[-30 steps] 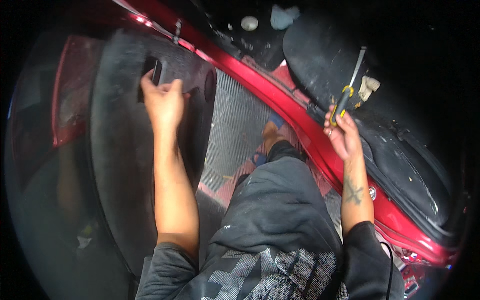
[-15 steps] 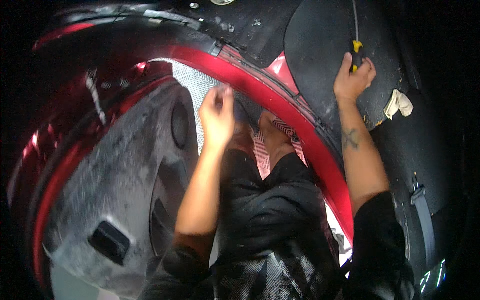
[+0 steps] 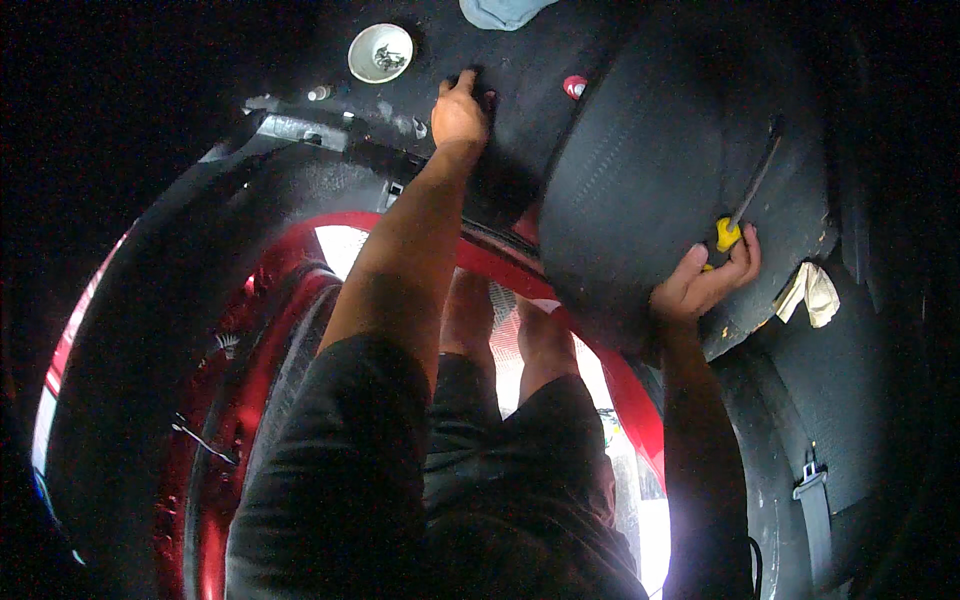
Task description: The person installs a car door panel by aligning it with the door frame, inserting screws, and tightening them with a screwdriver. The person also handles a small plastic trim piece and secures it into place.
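Observation:
My right hand [image 3: 700,280] is closed round a screwdriver [image 3: 728,234] with a yellow and black handle. Its long metal shaft slants up and to the right, above the dark seat [image 3: 640,180]. My left hand [image 3: 460,118] reaches far forward onto the car's dark floor [image 3: 520,60], fingers stretched out and apart. Nothing shows in that hand, though shadow dims its fingertips. Left of it stands a white bowl [image 3: 362,58] with small metal pieces, seemingly screws, inside.
A red and white round item [image 3: 575,87] lies beside the seat. Light blue cloth [image 3: 505,10] shows at the top edge, a small bottle [image 3: 320,93] near the bowl. Crumpled pale cloth [image 3: 810,293] and a seat belt [image 3: 816,520] are at right. The red door sill [image 3: 635,395] curves below.
My left hand has gone from above my legs forward to the car floor. The view has shifted forward, bringing the bowl into sight. My right hand still holds the screwdriver, now tilted.

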Action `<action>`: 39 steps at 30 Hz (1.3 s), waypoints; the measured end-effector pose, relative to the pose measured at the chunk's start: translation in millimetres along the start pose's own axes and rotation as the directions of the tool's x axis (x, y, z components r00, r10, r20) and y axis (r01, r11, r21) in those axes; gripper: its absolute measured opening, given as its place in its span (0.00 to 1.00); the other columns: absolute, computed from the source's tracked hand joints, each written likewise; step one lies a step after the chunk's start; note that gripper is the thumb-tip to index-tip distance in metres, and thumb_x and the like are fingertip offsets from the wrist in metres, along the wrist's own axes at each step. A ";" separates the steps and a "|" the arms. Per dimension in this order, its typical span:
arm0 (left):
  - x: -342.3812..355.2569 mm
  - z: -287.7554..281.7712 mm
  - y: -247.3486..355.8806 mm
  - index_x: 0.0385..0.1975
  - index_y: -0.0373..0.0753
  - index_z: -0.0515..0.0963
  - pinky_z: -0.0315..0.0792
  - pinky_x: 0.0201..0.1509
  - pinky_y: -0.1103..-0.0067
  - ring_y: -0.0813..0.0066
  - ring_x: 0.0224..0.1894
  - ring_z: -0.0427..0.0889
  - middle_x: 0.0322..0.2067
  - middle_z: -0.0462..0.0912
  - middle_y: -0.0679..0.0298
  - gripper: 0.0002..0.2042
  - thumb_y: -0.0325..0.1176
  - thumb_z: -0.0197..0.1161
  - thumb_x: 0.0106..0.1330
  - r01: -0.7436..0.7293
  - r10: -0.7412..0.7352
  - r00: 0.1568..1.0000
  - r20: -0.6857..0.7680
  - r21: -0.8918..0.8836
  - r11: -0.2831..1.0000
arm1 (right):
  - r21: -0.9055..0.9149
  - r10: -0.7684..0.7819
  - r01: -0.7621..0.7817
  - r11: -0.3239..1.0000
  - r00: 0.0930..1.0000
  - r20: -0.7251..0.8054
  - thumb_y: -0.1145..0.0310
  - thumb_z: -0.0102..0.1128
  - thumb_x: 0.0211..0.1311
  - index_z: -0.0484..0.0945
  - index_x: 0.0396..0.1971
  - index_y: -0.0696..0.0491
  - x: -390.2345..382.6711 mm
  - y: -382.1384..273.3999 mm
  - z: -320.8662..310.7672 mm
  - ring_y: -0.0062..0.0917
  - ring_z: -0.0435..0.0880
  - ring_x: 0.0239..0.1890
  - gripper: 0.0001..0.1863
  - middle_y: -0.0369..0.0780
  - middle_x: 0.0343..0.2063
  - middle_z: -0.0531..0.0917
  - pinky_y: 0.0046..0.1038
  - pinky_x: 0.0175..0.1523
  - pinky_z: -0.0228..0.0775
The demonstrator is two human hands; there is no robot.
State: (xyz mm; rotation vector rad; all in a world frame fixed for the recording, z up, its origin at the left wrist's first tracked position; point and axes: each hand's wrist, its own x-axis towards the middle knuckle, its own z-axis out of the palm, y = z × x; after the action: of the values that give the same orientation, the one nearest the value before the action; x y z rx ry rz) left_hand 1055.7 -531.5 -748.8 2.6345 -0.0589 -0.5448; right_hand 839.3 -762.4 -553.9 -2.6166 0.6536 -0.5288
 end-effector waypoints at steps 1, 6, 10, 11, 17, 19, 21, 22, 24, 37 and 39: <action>0.0 1.7 -0.7 0.54 0.45 0.79 0.76 0.58 0.59 0.42 0.54 0.81 0.52 0.79 0.46 0.18 0.40 0.68 0.65 -0.006 0.006 1.000 -0.019 0.003 1.000 | -0.009 0.015 -0.015 1.000 1.000 0.000 0.62 0.52 0.69 0.64 0.58 0.66 -0.2 1.6 -1.9 0.50 0.62 0.65 0.26 0.58 0.64 0.62 0.50 0.71 0.52; 9.0 22.2 -31.7 0.44 0.43 0.84 0.77 0.56 0.61 0.45 0.51 0.83 0.54 0.80 0.50 0.12 0.34 0.67 0.62 -0.133 0.132 0.989 0.069 0.010 0.991 | -0.012 0.040 -0.040 0.999 0.999 -0.018 0.59 0.48 0.70 0.63 0.56 0.63 -3.9 5.7 6.2 0.46 0.62 0.66 0.25 0.55 0.65 0.62 0.49 0.71 0.54; 8.8 8.0 -24.1 0.40 0.42 0.85 0.78 0.54 0.62 0.47 0.49 0.84 0.48 0.83 0.51 0.09 0.33 0.65 0.62 -0.105 0.106 0.984 0.140 -0.014 0.994 | 0.003 0.039 -0.038 0.999 0.999 -0.036 0.52 0.46 0.73 0.62 0.58 0.63 -4.7 7.2 9.8 0.46 0.62 0.67 0.28 0.55 0.64 0.62 0.50 0.72 0.52; 7.9 8.4 -26.8 0.40 0.42 0.85 0.78 0.54 0.63 0.47 0.49 0.84 0.47 0.84 0.51 0.09 0.33 0.64 0.63 -0.123 0.126 0.984 0.126 -0.034 0.992 | 0.010 0.038 -0.037 0.999 0.999 -0.036 0.51 0.45 0.73 0.61 0.58 0.63 -3.7 7.3 11.1 0.46 0.62 0.67 0.29 0.54 0.64 0.62 0.50 0.72 0.52; -3.6 -5.7 -21.7 0.38 0.40 0.85 0.79 0.50 0.63 0.46 0.47 0.84 0.42 0.85 0.48 0.08 0.32 0.62 0.63 -0.206 0.215 0.973 0.087 -0.098 0.974 | -0.035 0.037 -0.038 0.999 0.999 -0.019 0.48 0.43 0.75 0.61 0.58 0.63 -5.6 8.9 11.3 0.46 0.61 0.67 0.31 0.54 0.65 0.61 0.49 0.73 0.51; -5.8 -9.4 -19.0 0.38 0.39 0.85 0.79 0.50 0.62 0.44 0.47 0.84 0.42 0.85 0.47 0.08 0.32 0.62 0.63 -0.050 0.083 0.982 0.172 -0.189 0.981 | -0.039 0.068 -0.068 0.997 0.998 -0.019 0.47 0.43 0.75 0.60 0.59 0.64 -10.1 12.7 11.5 0.46 0.61 0.67 0.32 0.54 0.65 0.60 0.48 0.73 0.52; -2.4 5.4 -25.5 0.37 0.37 0.84 0.78 0.50 0.61 0.43 0.47 0.83 0.40 0.85 0.45 0.09 0.33 0.62 0.64 -0.016 0.046 0.981 0.190 -0.158 0.987 | -0.039 0.062 -0.063 0.997 0.998 -0.019 0.47 0.42 0.75 0.60 0.59 0.64 -9.9 15.0 11.8 0.46 0.61 0.67 0.32 0.55 0.65 0.60 0.48 0.73 0.52; -2.2 13.9 -29.7 0.37 0.35 0.84 0.78 0.50 0.60 0.42 0.47 0.83 0.39 0.85 0.44 0.09 0.33 0.62 0.64 0.004 0.025 0.980 0.198 -0.144 0.990 | -0.034 0.039 -0.039 0.999 0.999 -0.017 0.47 0.42 0.75 0.60 0.59 0.64 -8.2 15.2 11.7 0.46 0.61 0.67 0.33 0.55 0.65 0.60 0.48 0.73 0.52; -6.0 15.8 -28.0 0.36 0.34 0.84 0.78 0.50 0.60 0.42 0.47 0.84 0.38 0.85 0.42 0.10 0.34 0.62 0.64 0.123 -0.079 0.976 0.202 -0.218 0.968 | -0.028 0.020 -0.021 0.999 1.000 -0.020 0.47 0.42 0.75 0.60 0.59 0.65 -6.8 15.0 11.8 0.46 0.61 0.67 0.33 0.55 0.65 0.61 0.48 0.73 0.52; -3.8 17.9 -60.6 0.36 0.38 0.85 0.77 0.51 0.74 0.68 0.42 0.86 0.37 0.88 0.59 0.05 0.28 0.70 0.62 0.292 -0.039 0.930 0.367 -0.668 0.684 | -0.051 -0.008 0.008 0.999 1.000 -0.007 0.48 0.43 0.75 0.60 0.59 0.65 -6.8 14.8 12.2 0.47 0.61 0.66 0.32 0.56 0.65 0.62 0.50 0.71 0.51; -4.2 8.8 -49.1 0.36 0.38 0.86 0.77 0.51 0.75 0.70 0.41 0.85 0.36 0.88 0.62 0.04 0.27 0.70 0.63 0.278 -0.009 0.928 0.374 -0.674 0.684 | -0.048 -0.003 0.002 0.999 1.000 -0.008 0.49 0.43 0.75 0.60 0.59 0.65 -9.5 17.3 10.5 0.47 0.61 0.67 0.32 0.56 0.65 0.61 0.50 0.71 0.51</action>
State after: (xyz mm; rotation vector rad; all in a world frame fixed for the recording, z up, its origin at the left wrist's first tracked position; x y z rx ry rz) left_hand 1046.1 -490.5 -775.9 1.7505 0.2244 -0.8719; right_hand 829.9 -768.8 -573.1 -2.6617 0.6739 -0.5308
